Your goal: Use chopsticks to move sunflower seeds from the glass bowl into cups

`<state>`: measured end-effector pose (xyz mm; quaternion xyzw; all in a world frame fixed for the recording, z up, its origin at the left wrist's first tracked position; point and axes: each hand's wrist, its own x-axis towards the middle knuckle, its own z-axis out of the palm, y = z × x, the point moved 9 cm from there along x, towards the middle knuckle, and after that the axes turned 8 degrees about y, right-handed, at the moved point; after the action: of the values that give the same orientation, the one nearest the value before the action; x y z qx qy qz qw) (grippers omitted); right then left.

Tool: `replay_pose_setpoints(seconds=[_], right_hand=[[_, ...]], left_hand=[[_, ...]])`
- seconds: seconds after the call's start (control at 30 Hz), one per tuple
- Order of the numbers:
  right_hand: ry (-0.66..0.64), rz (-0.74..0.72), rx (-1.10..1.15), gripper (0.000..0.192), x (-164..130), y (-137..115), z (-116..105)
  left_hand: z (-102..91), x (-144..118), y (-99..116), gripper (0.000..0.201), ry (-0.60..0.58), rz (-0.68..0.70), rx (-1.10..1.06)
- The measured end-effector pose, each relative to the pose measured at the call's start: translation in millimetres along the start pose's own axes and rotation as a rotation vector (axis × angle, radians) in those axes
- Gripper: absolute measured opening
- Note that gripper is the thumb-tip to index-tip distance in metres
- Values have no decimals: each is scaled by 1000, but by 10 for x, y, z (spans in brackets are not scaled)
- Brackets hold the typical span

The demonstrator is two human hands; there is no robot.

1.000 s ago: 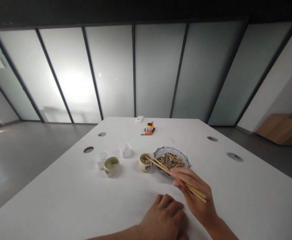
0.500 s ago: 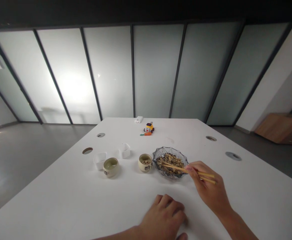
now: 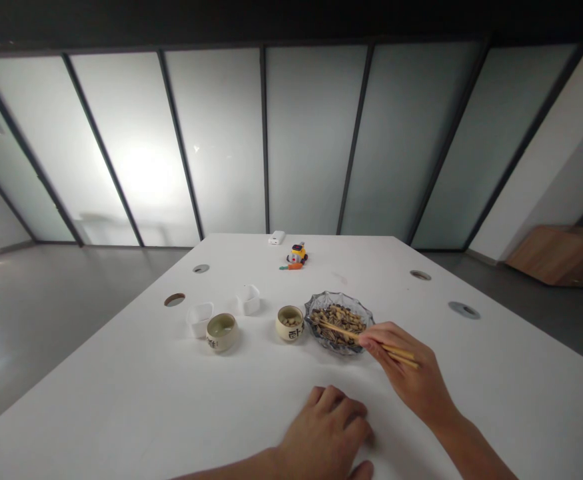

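Observation:
My right hand (image 3: 411, 370) is closed round a pair of wooden chopsticks (image 3: 344, 330), whose tips reach among the striped seeds (image 3: 338, 319) in a scalloped glass bowl (image 3: 316, 340). The seeds look like sunflower seeds, with some paler pieces mixed in. Whether the tips pinch a piece is too small to tell. Just left of the bowl stands a small cream cup (image 3: 290, 332) with dark lettering, holding several light-brown nuts or seeds. My left hand (image 3: 324, 430) rests palm down on the white table (image 3: 171, 400), fingers loosely bent and apart, with nothing visible in it.
A second cream cup (image 3: 222, 340) stands farther left, beside two clear plastic containers (image 3: 200, 321). Toward the back lie an orange-handled toy screwdriver (image 3: 294, 267), a yellow toy vehicle (image 3: 298, 253) and a white device (image 3: 276, 237). Round cable holes (image 3: 174, 300) pierce the table near its sides.
My right hand and the chopsticks have shifted slightly left over the glass bowl. My left hand stays nearly where it was.

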<state>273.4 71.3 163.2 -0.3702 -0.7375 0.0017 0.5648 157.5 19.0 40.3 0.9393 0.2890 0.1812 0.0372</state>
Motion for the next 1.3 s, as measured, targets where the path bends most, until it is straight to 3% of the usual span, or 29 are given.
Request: replay_pose_setpoints(seconds=[0.57, 0.8, 1.1, 1.3], right_hand=[[-6, 27, 67, 21, -4, -4, 37], [54, -6, 30, 17, 5, -26, -14], [164, -77, 31, 16, -27, -198, -102], [108, -111, 134, 17, -122, -379, 67]], left_hand=[[-4, 13, 15, 38, 6, 9, 22], [-13, 8, 3, 38, 10, 2, 25], [51, 2, -19, 39, 17, 17, 51], [154, -8, -52, 40, 45, 15, 90]])
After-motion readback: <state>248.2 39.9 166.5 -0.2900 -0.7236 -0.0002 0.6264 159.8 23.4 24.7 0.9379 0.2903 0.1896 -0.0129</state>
